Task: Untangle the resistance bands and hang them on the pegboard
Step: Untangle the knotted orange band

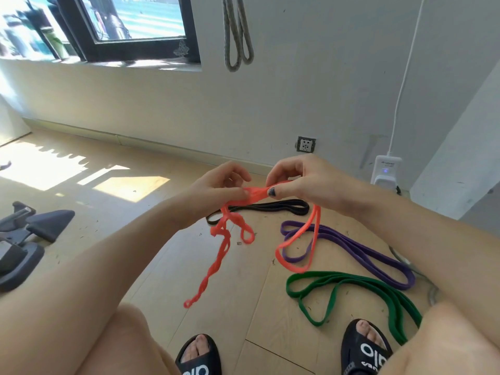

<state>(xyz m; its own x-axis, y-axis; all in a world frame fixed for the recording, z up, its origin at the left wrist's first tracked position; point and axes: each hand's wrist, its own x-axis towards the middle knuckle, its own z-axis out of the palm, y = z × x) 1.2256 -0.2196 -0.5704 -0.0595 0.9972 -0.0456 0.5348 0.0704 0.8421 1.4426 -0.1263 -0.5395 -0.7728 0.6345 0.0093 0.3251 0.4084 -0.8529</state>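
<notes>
2 hands meet above the wooden floor (81, 239) in the head view, both working on the orange band (254, 194). The left hand (219, 188) pinches one end of a short flattened stretch of it between thumb and curled fingers; the right hand (300, 182) pinches the other end, its dark-painted thumbnail pressed on the band. Below the left hand the orange band hangs in a knotted, twisted strand that reaches down toward the near floor, with a small loop beside the knot. Below the right hand a smooth open loop of the same band dangles and, as seen from here, crosses the near-left end of the purple band (373, 255).

3 more bands lie on the floor. The black band (284, 205) lies flat just beyond the hands, partly hidden behind them. The purple band lies to the right, folded in long loops, and the green band (351, 285) lies nearer still, just beside it, running toward the right foot. 1 grey band (238, 36) hangs in 2 loops on the far wall (324, 77).

On the same wall sit a socket (305, 144) low down and, farther right, a white plug-in box (385, 170) with a white cable (405, 77) rising from it. A dark-framed window (121, 23) is at far left. Black sandals (365, 350) show at the near edge.
</notes>
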